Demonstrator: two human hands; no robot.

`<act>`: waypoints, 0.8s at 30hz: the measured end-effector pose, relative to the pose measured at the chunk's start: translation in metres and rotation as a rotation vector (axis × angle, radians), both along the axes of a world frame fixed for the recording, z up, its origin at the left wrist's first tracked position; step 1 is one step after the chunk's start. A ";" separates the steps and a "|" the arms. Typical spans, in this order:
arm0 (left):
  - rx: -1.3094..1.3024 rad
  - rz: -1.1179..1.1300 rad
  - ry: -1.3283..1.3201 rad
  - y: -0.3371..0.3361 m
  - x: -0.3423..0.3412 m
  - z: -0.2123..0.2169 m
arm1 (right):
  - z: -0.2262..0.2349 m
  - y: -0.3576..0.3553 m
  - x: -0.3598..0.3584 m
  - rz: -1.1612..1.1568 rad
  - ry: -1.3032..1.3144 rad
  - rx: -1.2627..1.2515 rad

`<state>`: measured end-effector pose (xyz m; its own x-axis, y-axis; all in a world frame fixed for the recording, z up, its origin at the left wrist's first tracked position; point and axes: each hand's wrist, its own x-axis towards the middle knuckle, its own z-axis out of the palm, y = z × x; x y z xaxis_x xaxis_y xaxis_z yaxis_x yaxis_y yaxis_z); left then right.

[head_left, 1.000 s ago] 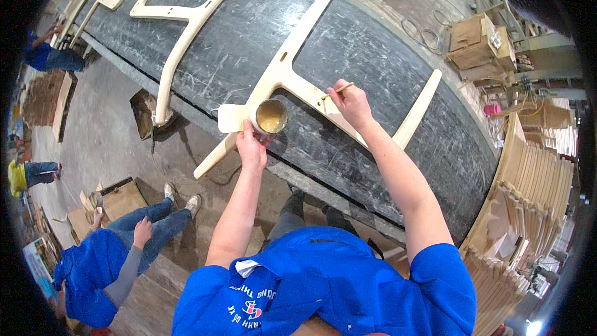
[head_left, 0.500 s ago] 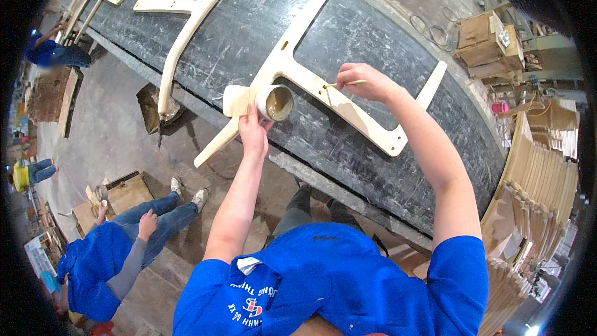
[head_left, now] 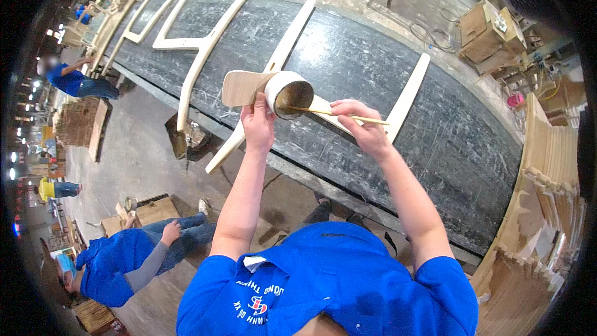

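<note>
Long and scuffed, a dark counter [head_left: 448, 168] runs off across the workshop with pale wooden frames [head_left: 200, 56] laid along it; curved wooden pieces [head_left: 550, 155] stand stacked beyond its right end, and a co-worker in a blue shirt [head_left: 118, 267] is off to the left on the grey floor [head_left: 140, 140]. Above the near frame [head_left: 291, 37], the person's left hand [head_left: 257, 126] is closed on a white round tub [head_left: 278, 86], low on its left side; a flat wooden paddle [head_left: 244, 89] juts out there too, and the tub leans enough that I can see its brownish inside. Facing it, the right hand [head_left: 364, 127] pinches a thin pale stick [head_left: 375, 121] between thumb and fingers; one end reaches into the tub, the other pokes out past the hand.
</note>
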<state>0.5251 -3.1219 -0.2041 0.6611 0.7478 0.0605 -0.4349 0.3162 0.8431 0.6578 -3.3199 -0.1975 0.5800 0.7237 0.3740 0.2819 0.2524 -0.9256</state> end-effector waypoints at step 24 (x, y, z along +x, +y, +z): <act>0.517 0.108 -0.342 -0.183 0.021 0.135 | 0.103 -0.185 -0.004 -0.273 -0.316 0.356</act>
